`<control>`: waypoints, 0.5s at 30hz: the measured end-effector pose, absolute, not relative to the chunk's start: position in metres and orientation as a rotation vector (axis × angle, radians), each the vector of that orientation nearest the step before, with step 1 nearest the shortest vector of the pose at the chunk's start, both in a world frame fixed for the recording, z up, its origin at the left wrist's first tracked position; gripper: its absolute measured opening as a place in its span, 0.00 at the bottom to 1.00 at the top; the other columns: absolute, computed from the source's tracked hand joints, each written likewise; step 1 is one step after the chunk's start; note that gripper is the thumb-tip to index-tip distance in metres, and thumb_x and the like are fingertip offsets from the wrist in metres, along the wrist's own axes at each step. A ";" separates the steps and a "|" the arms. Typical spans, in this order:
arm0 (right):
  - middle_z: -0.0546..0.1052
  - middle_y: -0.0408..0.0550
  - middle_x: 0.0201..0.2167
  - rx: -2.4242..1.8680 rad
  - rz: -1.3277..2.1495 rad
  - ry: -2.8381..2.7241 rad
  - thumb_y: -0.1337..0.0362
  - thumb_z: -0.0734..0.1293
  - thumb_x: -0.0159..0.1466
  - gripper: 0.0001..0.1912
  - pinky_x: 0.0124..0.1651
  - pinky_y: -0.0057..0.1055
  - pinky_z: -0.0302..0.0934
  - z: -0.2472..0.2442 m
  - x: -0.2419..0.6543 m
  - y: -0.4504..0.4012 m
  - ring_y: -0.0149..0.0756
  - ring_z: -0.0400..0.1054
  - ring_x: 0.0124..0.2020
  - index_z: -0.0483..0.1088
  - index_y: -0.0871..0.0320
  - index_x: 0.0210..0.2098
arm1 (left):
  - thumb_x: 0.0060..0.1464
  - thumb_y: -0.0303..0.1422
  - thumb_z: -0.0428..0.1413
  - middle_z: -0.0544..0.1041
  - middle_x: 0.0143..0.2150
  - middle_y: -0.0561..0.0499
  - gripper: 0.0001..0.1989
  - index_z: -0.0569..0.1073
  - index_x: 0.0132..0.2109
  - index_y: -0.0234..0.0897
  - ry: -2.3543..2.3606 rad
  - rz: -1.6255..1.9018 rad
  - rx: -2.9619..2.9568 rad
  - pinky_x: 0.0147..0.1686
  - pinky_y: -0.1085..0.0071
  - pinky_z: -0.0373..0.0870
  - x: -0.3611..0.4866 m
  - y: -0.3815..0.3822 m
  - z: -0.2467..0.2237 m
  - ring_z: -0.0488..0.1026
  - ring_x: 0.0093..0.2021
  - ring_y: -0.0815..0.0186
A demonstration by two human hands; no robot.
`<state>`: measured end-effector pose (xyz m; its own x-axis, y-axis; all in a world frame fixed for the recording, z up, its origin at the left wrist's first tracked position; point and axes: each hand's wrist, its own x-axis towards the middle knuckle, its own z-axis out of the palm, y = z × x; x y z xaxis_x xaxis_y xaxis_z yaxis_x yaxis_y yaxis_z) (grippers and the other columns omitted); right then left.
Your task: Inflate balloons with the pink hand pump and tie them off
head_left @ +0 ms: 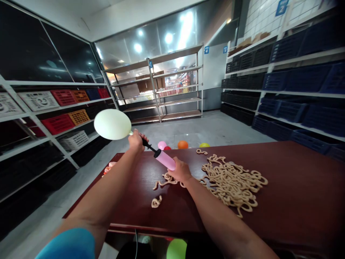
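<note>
Right hand (180, 170) gripping the pink pump (165, 159), left hand (137, 140) closed round its black far end at the balloon neck, pale balloon (112, 124) just past that end, tan curly strands (229, 180) piled on table (293, 172) right of pump.

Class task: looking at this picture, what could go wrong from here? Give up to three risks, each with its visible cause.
1. The left hand grips at the neck of the pale balloon; if that grip loosens, the balloon might slip off and lose air.
2. The balloon already looks well rounded, so too much more air from the pink pump could burst it.
3. The right hand is close to curly beige pieces and might knock some aside.
</note>
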<state>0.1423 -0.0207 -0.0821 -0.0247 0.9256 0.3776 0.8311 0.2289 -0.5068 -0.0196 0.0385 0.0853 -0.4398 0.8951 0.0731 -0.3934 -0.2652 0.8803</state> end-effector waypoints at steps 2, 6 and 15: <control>0.75 0.47 0.33 -1.612 0.186 -1.869 0.59 0.67 0.52 0.16 0.32 0.29 0.53 -0.081 0.144 -0.021 0.39 0.70 0.34 0.62 0.56 0.38 | 0.52 0.37 0.48 0.55 0.13 0.58 0.14 0.53 0.23 0.39 1.046 1.790 0.724 0.14 0.74 0.60 -0.004 0.035 0.068 0.57 0.12 0.72; 0.75 0.47 0.34 -1.625 0.196 -1.857 0.59 0.67 0.52 0.16 0.33 0.29 0.53 -0.077 0.146 -0.021 0.39 0.69 0.35 0.62 0.56 0.39 | 0.51 0.36 0.49 0.55 0.13 0.58 0.14 0.53 0.22 0.39 1.039 1.760 0.676 0.14 0.74 0.59 0.011 0.031 0.057 0.57 0.12 0.72; 0.75 0.46 0.36 -1.530 0.201 -1.826 0.60 0.67 0.52 0.20 0.35 0.30 0.55 -0.076 0.148 -0.018 0.38 0.69 0.36 0.62 0.55 0.44 | 0.48 0.31 0.48 0.54 0.13 0.58 0.12 0.52 0.22 0.39 1.020 1.880 0.771 0.13 0.74 0.59 -0.044 0.046 0.135 0.56 0.12 0.72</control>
